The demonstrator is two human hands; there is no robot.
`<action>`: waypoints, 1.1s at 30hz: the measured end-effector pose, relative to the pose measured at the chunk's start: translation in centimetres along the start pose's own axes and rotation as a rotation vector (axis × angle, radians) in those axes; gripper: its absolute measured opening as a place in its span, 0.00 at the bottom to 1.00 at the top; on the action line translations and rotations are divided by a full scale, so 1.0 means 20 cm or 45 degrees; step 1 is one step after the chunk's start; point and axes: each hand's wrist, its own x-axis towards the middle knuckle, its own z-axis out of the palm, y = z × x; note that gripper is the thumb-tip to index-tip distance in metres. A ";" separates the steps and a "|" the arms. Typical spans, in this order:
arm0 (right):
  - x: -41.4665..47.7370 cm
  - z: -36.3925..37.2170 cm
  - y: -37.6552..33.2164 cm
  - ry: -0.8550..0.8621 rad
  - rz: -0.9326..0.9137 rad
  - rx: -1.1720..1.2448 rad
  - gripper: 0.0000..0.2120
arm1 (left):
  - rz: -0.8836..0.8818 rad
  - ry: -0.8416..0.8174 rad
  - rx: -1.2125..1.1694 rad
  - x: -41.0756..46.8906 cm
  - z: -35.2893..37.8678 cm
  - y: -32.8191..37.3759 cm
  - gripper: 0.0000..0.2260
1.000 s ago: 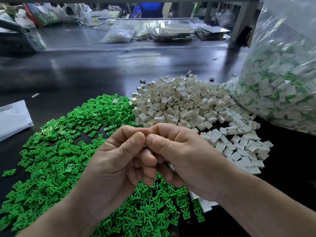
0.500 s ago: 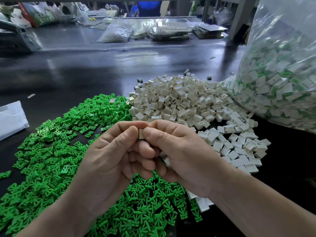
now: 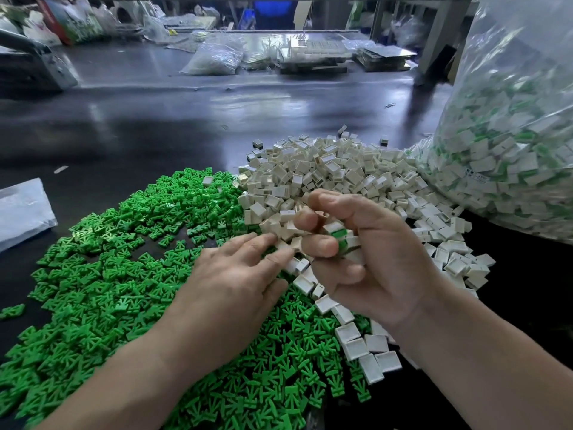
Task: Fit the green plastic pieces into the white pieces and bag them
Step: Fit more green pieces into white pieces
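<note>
the right hand (image 3: 372, 259) curls round a few white-and-green pieces (image 3: 338, 233), its fingers hiding most of them, so their count cannot be told. the left hand (image 3: 235, 290) covers part of the green pieces (image 3: 108, 290), a heap that runs off the bottom edge. the big clear bag (image 3: 511, 135) is blurred and cut by the top and right edges. a flat plastic bag (image 3: 21, 209) is cut by the left edge.

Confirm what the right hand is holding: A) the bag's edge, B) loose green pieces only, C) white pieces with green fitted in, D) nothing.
C: the right hand curls round a few white pieces, with green showing in one.
</note>
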 end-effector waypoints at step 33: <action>0.01 -0.02 0.11 0.187 -0.103 -0.987 0.05 | -0.201 0.446 -1.536 -0.03 -0.13 0.05 0.09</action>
